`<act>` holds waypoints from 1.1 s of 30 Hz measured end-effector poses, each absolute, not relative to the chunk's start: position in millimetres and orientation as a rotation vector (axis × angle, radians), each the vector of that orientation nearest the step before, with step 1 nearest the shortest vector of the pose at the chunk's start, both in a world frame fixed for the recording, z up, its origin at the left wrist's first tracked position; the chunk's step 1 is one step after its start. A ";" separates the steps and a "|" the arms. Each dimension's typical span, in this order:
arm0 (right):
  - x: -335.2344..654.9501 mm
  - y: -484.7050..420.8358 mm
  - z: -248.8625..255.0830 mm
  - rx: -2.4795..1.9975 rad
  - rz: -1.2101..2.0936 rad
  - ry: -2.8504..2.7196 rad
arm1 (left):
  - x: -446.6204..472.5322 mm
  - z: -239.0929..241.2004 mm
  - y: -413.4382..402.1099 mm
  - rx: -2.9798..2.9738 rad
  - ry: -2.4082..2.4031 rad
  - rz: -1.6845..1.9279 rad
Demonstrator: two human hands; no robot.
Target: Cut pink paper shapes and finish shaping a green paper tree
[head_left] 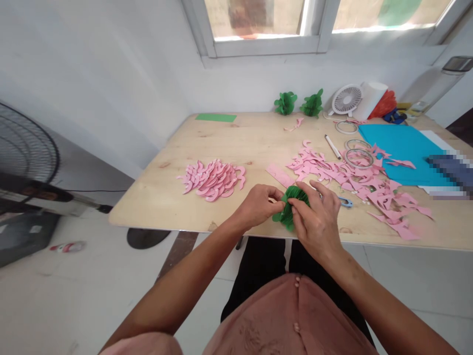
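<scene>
A green folded-paper ornament with many leaf-like layers is held above the table's front edge. My left hand pinches its left side between thumb and fingertips. On its right side, my right hand grips the layers, thumb and index finger pressed near the middle. Part of the ornament is hidden by my fingers. Just beyond it lies a pink paper strip. A blue-handled tool, partly covered by my right hand, rests on the table.
Pink curved cutouts are heaped at left, pink scraps at right. Two green paper ornaments stand at the back near a small white fan. Tape rolls, a pen, blue sheets and a green strip also lie there.
</scene>
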State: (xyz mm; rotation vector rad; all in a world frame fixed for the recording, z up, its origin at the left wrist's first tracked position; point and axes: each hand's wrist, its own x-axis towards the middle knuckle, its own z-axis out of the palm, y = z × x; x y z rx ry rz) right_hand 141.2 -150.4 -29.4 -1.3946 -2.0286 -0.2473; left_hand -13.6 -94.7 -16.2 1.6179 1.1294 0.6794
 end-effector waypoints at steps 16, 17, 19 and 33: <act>140.6 -150.4 -35.0 -1.361 -0.228 -2.024 | -13.0 -18.7 -93.8 1.723 1.139 0.673; 140.8 -150.4 -35.8 -1.365 -0.226 -2.025 | -13.1 -19.4 -93.5 1.728 1.146 0.672; 140.9 -150.3 -37.0 -1.371 -0.221 -2.028 | -13.5 -20.5 -93.3 1.746 1.163 0.665; 137.6 -154.1 -44.3 -1.401 -0.174 -2.003 | -12.8 -25.6 -94.4 1.755 1.216 0.680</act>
